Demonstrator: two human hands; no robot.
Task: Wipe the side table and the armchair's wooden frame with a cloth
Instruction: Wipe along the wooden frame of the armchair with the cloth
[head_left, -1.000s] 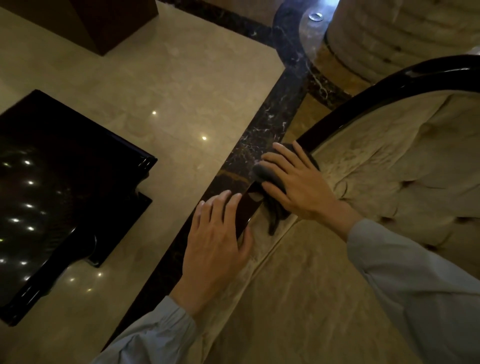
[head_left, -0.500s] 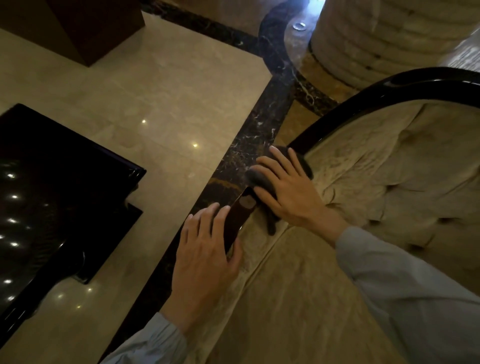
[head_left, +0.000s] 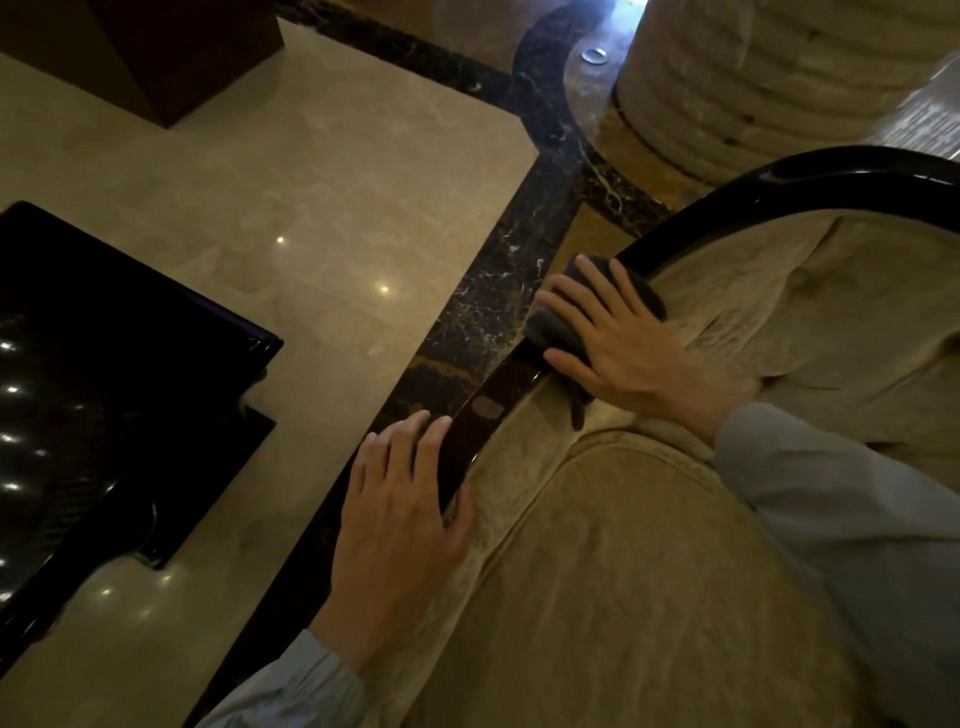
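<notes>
- Counts: two hands, one cloth (head_left: 558, 327), one armchair, one side table (head_left: 104, 364), one ribbed stone column base (head_left: 769, 78), one reddish-brown wooden block (head_left: 171, 57) top left.
- The cloth is dark grey, soft and bunched; it sits on the armchair's wooden frame (head_left: 779, 182) where the arm rail curves up toward the back, and a tail of it hangs down onto the upholstery.
- The frame is glossy, near-black wood: a narrow straight rail along the arm, then a broad arc round the back.
- The upholstery (head_left: 649, 571) is beige, velvety and creased, tufted on the backrest, with a rounded seat cushion edge.
- The side table is square-cornered, black and highly polished, with ceiling lights reflecting as dots; it stands on the floor to your left, well apart from the chair.
- The floor (head_left: 322, 197) is polished cream marble with a dark veined border strip.
- Your right hand (head_left: 623, 348) lies palm-down over the cloth, fingers spread and nearly straight, pressing it to the rail; the wrist is angled back toward you, in a light blue sleeve.
- Your left hand (head_left: 400, 519) rests on the straight rail nearer you, fingers draped over its outer edge, thumb on the upholstery side, lightly clasping the rail.
</notes>
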